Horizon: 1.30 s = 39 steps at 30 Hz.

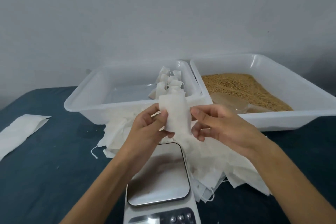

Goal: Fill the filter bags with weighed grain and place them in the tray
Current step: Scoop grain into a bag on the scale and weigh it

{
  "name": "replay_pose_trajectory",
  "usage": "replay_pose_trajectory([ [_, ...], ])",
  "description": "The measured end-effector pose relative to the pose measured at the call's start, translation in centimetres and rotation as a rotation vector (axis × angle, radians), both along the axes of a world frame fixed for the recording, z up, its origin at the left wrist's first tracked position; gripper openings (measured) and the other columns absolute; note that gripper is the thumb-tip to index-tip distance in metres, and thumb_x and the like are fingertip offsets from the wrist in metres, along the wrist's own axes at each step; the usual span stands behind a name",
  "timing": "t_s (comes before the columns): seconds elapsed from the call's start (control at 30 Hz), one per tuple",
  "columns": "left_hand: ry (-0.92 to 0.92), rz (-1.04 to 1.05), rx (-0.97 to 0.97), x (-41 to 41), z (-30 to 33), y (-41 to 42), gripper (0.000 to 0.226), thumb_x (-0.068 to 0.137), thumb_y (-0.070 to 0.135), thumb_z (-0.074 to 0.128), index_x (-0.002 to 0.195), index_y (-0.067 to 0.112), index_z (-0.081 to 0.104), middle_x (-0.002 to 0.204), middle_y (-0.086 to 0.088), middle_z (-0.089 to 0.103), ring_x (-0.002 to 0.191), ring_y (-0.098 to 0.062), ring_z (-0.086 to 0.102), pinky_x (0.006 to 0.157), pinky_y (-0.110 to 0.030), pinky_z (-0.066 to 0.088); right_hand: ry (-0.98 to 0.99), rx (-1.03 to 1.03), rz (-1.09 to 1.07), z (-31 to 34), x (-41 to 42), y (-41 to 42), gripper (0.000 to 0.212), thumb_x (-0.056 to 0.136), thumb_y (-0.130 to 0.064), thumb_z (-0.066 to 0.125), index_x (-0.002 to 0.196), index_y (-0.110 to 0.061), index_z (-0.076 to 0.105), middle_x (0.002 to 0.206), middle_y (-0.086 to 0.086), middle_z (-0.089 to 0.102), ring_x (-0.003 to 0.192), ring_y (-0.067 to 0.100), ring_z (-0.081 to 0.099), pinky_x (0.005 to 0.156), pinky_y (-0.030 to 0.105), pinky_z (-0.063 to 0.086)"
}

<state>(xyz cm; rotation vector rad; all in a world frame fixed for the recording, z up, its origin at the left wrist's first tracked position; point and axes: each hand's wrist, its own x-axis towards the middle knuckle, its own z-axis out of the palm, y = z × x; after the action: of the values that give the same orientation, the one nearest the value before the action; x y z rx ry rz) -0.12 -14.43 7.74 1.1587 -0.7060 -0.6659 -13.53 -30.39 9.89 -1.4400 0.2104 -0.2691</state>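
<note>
Single head-worn view, looking forward and down, close over the hands point(178, 123)

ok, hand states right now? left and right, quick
Left hand: closed, pinching the left edge of the filter bag.
Right hand: closed, fingertips gripping the same bag's right edge.

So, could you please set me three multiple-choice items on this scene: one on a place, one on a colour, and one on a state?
1. Where do the filled filter bags sit?
A. left tray
B. right tray
C. on the scale

2. What colour is the table cover?
A. red
B. dark blue
C. yellow

3. What is on the scale pan?
A. a scoop
B. grain
C. nothing

Answers: 1 A, they cluster in the left tray. 2 B, the cloth is dark blue. 3 C, the pan is bare; both hands, left hand and right hand, hold an empty filter bag above it.
</note>
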Motion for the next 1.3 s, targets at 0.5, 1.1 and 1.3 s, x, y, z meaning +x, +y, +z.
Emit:
replay_pose_trajectory([
  [0.5,-0.767,0.183,0.054,-2.7,-1.4,-0.3,0.018,0.090,0.015,0.080,0.093,0.026,0.065,0.082,0.006,0.066,0.079,-0.021,0.064,0.077,-0.031,0.053,-0.176,-0.298,-0.289,-1.8,1.0,1.0,0.029,0.077,-0.031,0.078,0.066,-0.012,0.059,0.061,0.018,0.056,0.055,0.018,0.052,0.055,0.023,0.045],
  [1.1,-0.431,-0.008,-0.008,-2.3,-0.9,-0.2,0.027,0.102,0.028,0.062,0.083,0.009,0.064,0.075,0.000,0.059,0.073,-0.012,0.054,0.072,-0.023,0.047,-0.312,0.119,0.022,-1.8,0.7,1.5,0.016,0.084,-0.012,0.074,0.086,-0.011,0.058,0.079,0.013,0.054,0.078,0.030,0.052,0.078,0.034,0.052],
  [1.3,-0.465,0.199,0.015,-1.6,-0.9,-0.2,0.024,0.103,0.023,0.059,0.081,0.015,0.064,0.069,0.006,0.060,0.067,-0.010,0.055,0.065,-0.017,0.042,-0.306,-0.499,-0.251,-2.3,0.8,1.2,0.021,0.095,0.000,0.065,0.090,-0.020,0.071,0.086,-0.004,0.068,0.080,0.018,0.064,0.077,0.029,0.054],
])
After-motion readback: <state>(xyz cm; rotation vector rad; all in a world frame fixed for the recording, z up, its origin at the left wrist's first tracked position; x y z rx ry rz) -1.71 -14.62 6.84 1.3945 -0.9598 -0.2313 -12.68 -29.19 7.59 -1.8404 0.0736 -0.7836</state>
